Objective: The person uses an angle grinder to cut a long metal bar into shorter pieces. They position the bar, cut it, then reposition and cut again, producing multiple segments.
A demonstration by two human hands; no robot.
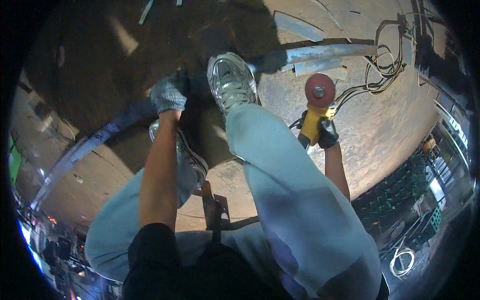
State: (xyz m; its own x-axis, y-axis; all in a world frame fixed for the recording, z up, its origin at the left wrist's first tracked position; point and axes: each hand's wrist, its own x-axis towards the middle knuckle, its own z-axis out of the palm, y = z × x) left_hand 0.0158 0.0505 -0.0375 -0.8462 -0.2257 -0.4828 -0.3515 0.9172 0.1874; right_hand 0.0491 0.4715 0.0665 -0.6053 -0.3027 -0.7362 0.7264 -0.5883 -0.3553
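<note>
– Scuffed tan floor (390, 135); deep shadow (100, 65) fell across the middle of a long metal bar (345, 51) and over the ground beyond it. Bar was used as the landmark.

– Where was the left hand (169, 95)?

– Grey-gloved, at the bar, left of its middle. Its far side was lost in the dark; could not tell whether it was wrapped round the metal or only rested there.

– And the right hand (327, 134)?

– Dark-gloved, clenched round a yellow angle grinder (311, 126) on the near side of the bar, below its right half. Red disc (320, 89) sat at the grinder's end closest to the bar, apart from it. Could not tell whether it was spinning.

– Feet?

– Right shoe (231, 75) showed across the bar's middle, right of the left hand. Could not say if it pressed down. Left shoe (192, 157) was on the bar's near side.

– Loose material?

– One flat metal strip (297, 26) beyond the bar's right half, a shorter plate (318, 66) just on the near side of it. Dark cables (385, 80) looped beside the bar's right end. Coiled pale hose (401, 262) lay well apart from the bar, near side, far right.
</note>
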